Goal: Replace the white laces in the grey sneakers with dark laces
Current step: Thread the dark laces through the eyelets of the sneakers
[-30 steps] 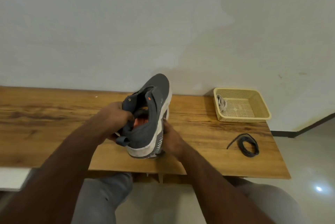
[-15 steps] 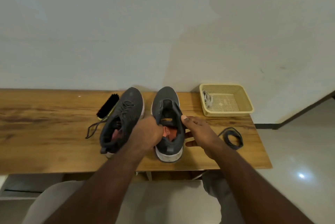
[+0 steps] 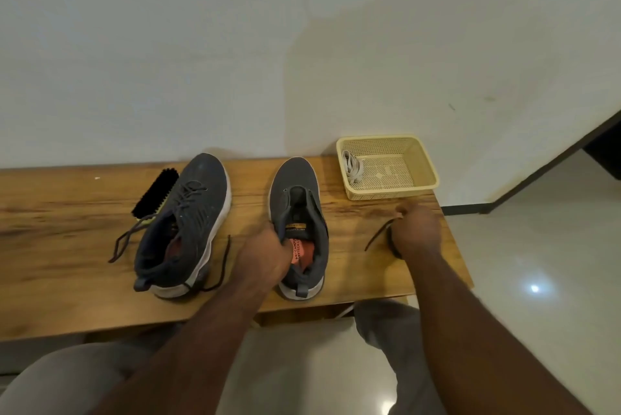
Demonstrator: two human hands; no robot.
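Standing side by side on the tabletop (image 3: 67, 246): laced grey sneaker (image 3: 188, 223), unlaced grey sneaker (image 3: 299, 213). Left hand (image 3: 263, 255) gripped the unlaced sneaker's collar. Right hand (image 3: 416, 229) lay over the coiled dark lace (image 3: 378, 240), its fingers hidden; grip could not be told. White laces (image 3: 353, 167) lay in the basket (image 3: 426, 162). Brush (image 3: 154, 192) behind laced sneaker.

laced sneaker (image 3: 188, 223); unlaced sneaker (image 3: 297, 229) upright

Left hand (image 3: 265, 255) grips unlaced sneaker (image 3: 297, 213) collar; right hand (image 3: 416, 229) on dark lace (image 3: 378, 238).
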